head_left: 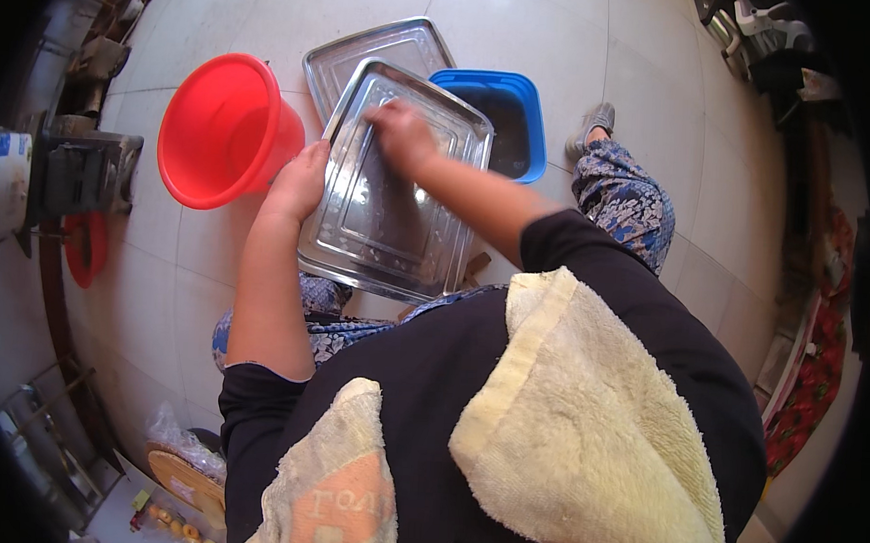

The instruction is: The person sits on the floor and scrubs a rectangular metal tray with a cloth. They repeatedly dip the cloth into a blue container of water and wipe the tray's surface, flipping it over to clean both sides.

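Left hand: grasping metal tray by edge, partly hidden behind rim. Right hand: curled over tray's face, blurred; cannot tell whether holding anything.

Fairly bright, diffuse light; tiled floor palest toward top. Soft glare streaks and dark reflections on rectangular steel tray. Blue tub shadowed inside. Right hand slightly motion-blurred; yellow terry towel fairly crisp. Fisheye bends floor lines; sides dim, soft; corners black.
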`<state>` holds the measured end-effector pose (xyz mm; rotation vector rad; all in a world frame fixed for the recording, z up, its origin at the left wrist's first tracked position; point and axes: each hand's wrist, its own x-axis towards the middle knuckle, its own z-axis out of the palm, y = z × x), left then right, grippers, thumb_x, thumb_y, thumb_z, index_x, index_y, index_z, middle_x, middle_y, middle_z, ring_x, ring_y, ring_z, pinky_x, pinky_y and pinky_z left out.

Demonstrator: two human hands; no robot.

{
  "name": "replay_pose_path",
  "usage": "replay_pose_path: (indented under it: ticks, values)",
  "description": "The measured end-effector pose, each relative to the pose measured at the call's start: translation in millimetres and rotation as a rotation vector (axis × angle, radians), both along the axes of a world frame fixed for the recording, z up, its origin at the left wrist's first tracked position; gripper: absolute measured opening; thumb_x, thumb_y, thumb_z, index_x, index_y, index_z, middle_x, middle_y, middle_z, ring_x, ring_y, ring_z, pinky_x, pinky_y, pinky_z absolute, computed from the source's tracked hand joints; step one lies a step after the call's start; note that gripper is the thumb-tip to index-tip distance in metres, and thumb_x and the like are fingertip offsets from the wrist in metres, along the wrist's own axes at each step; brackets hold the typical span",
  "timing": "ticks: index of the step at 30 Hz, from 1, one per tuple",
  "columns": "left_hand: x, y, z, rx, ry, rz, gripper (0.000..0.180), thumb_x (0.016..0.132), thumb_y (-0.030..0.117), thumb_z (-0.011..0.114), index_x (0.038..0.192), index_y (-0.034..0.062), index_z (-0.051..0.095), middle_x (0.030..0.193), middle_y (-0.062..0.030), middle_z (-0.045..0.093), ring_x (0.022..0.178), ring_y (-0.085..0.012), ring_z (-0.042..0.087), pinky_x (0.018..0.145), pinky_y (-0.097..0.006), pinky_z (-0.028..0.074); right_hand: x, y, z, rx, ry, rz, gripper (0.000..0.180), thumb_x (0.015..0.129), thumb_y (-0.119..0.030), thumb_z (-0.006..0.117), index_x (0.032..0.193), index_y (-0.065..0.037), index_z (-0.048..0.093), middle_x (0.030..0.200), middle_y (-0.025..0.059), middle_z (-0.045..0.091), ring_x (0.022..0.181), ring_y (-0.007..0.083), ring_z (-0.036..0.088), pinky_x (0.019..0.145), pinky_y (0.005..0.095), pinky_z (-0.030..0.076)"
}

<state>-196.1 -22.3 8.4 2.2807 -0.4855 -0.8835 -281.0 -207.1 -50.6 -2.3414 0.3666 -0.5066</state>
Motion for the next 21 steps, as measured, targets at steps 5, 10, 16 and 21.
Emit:
replay_pose_path:
  ticks: [5,10,16,21]
  values:
    - [-11,-14,24,0.258,-0.217,-0.116,0.044,0.097,0.036,0.034,0.120,0.0028,0.051,0.111,-0.0272,0.058,0.106,-0.0425,0.054,0.091,-0.048,0.041,6,-13,-30,0.186,-0.078,-0.088,0.014,0.082,-0.010,0.057,0.092,-0.011,0.067,0.089,0.0188,0.061,0.082,0.0340,0.060,0.073,0.0407,0.050]
    - [-8,-23,23,0.358,-0.218,-0.123,0.040,0.097,0.035,0.037,0.113,0.0024,0.052,0.105,-0.0281,0.060,0.101,-0.0433,0.056,0.087,-0.050,0.042,-93,78,42,-0.051,-0.203,0.508,0.032,0.077,-0.010,0.062,0.108,-0.014,0.062,0.104,0.0116,0.058,0.096,0.0315,0.058,0.080,0.0391,0.050]
    - [-9,-28,29,0.306,-0.217,-0.115,0.040,0.097,0.034,0.036,0.113,0.0017,0.052,0.105,-0.0280,0.060,0.101,-0.0435,0.056,0.087,-0.050,0.042,-82,-33,-32,0.217,0.074,-0.039,0.021,0.083,-0.018,0.060,0.102,-0.012,0.067,0.100,0.0120,0.060,0.097,0.0303,0.058,0.082,0.0373,0.049]
    - [-7,-36,33,0.320,-0.223,-0.171,0.040,0.097,0.033,0.035,0.113,0.0009,0.053,0.106,-0.0281,0.060,0.102,-0.0436,0.055,0.088,-0.050,0.042,-80,-6,-23,0.301,0.045,0.020,0.019,0.092,-0.019,0.053,0.102,-0.010,0.068,0.104,0.0173,0.060,0.096,0.0291,0.059,0.082,0.0349,0.047]
